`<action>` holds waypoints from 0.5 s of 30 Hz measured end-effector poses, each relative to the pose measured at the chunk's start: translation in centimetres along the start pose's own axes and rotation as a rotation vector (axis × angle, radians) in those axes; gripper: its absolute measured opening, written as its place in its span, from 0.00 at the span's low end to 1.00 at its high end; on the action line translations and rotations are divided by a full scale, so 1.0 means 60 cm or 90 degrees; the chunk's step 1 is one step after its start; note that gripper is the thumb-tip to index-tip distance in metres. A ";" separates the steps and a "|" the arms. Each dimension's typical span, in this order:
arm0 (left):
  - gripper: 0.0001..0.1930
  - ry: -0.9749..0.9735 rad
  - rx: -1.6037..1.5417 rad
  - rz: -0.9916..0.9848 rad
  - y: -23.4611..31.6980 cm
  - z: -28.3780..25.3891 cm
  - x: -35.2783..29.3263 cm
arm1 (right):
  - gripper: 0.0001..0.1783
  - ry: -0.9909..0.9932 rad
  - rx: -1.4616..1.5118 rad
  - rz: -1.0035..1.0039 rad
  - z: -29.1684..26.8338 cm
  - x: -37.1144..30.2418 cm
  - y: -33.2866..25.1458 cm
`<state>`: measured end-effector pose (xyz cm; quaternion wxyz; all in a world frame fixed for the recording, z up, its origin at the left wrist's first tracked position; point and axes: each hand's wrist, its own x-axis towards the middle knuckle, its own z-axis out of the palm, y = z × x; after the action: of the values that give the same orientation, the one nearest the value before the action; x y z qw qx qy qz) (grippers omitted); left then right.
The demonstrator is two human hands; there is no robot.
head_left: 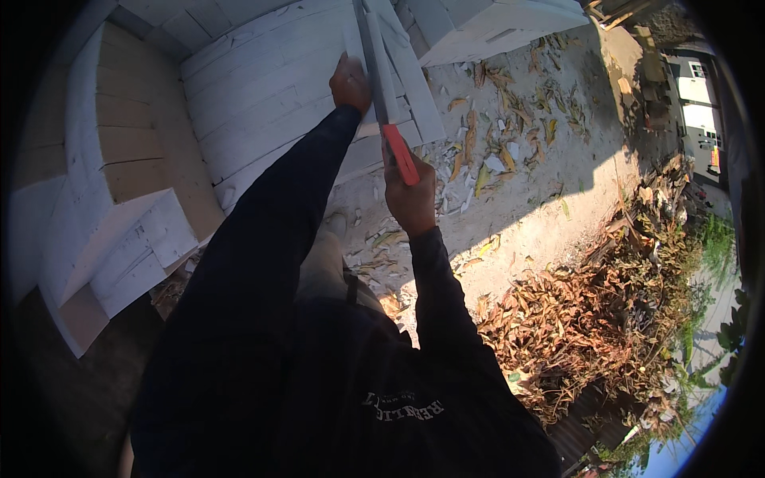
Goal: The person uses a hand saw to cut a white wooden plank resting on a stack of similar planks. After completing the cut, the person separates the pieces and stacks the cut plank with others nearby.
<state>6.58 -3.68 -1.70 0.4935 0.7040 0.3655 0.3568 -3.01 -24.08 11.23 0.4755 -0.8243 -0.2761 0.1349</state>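
My right hand [410,199] is wrapped round the red handle [401,154] of a handsaw. Its long grey blade [371,60] points away from me, edge-on along a white block [353,36]. Close to the left side of the blade, my left hand [351,84] is closed and bears down on the white block, with one digit pointing forward. Its other fingertips are partly hidden and slightly blurred. Beneath lies a stack of white blocks [263,88], with thin cut strips [410,76] to the right of the saw.
More white blocks are stacked at left [131,135] and at the far top [486,24]. Dry leaves and white chips litter the sandy ground [542,159] to the right. A heap of brown leaves [574,327] rises at lower right. My shoe [336,225] stands near the stack.
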 end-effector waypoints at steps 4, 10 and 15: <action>0.26 0.007 -0.022 -0.020 -0.005 -0.008 -0.002 | 0.30 0.030 0.016 0.030 0.008 -0.115 0.015; 0.26 0.011 -0.003 -0.020 -0.012 -0.006 -0.015 | 0.31 0.020 -0.013 0.041 -0.006 -0.176 0.016; 0.26 0.027 0.028 0.015 -0.023 0.006 0.007 | 0.30 -0.001 0.015 0.042 0.009 -0.050 0.028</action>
<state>6.88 -3.11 -3.06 0.4659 0.7112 0.3753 0.3693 -5.19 -26.13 9.41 0.4802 -0.8272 -0.2477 0.1542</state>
